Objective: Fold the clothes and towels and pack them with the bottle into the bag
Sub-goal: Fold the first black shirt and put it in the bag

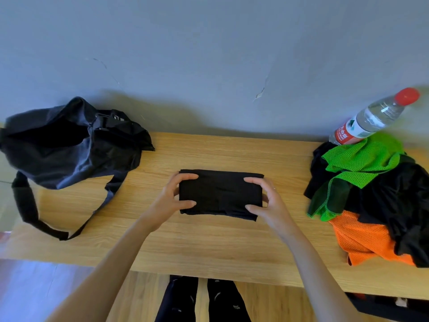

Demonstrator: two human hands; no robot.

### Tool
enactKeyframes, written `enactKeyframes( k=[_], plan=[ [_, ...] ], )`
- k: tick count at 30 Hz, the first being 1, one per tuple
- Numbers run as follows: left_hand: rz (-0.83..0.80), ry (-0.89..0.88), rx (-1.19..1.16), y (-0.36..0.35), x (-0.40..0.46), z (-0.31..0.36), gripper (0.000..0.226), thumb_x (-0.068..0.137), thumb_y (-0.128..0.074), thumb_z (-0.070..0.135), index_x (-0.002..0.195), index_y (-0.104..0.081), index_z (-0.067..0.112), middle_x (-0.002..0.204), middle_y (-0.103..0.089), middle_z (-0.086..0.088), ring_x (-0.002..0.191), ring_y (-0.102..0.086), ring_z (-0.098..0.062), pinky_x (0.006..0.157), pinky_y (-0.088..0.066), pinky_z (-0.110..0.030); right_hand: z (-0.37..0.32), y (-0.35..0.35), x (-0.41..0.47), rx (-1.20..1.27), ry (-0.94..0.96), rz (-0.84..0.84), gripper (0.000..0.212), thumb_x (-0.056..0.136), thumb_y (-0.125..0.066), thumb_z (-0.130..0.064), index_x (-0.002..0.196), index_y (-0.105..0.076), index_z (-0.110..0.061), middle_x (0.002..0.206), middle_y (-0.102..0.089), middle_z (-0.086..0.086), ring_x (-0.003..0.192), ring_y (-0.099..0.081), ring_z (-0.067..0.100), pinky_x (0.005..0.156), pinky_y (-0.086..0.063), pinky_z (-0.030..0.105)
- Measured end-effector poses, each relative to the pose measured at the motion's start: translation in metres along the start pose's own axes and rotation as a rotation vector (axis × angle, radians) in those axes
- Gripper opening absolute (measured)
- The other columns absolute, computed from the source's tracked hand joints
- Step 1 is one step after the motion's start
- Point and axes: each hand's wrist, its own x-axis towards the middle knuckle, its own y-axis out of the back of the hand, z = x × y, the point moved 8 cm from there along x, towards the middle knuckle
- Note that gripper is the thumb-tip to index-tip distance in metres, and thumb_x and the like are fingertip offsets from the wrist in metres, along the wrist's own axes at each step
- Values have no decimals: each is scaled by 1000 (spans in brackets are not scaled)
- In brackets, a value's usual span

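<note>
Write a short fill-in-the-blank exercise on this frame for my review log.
1. Both hands, left hand and right hand, grip the folded ____ garment.
2. The bottle has a ____ cap.
3. The bag lies at the table's ____ end.

Missing words: black; red; left

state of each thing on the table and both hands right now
black garment: folded flat
bag: open, slumped
bottle: capped, behind pile
green towel: unfolded, crumpled
orange towel: unfolded, partly covered
left hand: grips garment's left edge
right hand: grips garment's right edge
</note>
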Motion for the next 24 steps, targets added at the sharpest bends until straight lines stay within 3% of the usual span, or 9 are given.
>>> enactKeyframes(
  k=[6, 13, 17, 24],
  plan=[
    [-11, -16, 5, 22, -18, 32, 60, 80, -67, -3, 125, -51, 33, 132, -39, 10, 113, -51, -16, 78, -56, -31, -40, -4, 2, 20, 4, -106, 68, 79, -66, 6, 126, -51, -41, 129, -40, -11, 112, -51, 6, 81, -50, 22],
    [27, -82, 15, 68, -36, 66, 63, 79, -69, -3, 124, -52, 37, 125, -42, 11, 110, -57, -17, 76, -57, -33, -88, -34, 9, -10, 49, -110, 68, 80, -67, 4, 126, -50, -43, 128, -40, -12, 110, -51, 2, 86, -52, 27],
    [41, -114, 16, 113, -45, 78, 65, 77, -70, -4, 127, -51, 35, 126, -41, 8, 108, -59, -14, 79, -58, -38, -115, -70, 21, -18, 63, -112, 67, 80, -67, 3, 126, -50, -43, 129, -40, -13, 112, -50, 2, 79, -51, 21],
    [61, -142, 45, 225, -61, 90, 64, 79, -68, -4, 129, -48, 30, 130, -37, 8, 113, -55, -13, 79, -56, -27, -161, -165, 57, -41, 82, -104, 66, 80, -69, 0, 127, -49, -43, 131, -41, -14, 117, -47, 6, 77, -50, 18]
  ],
)
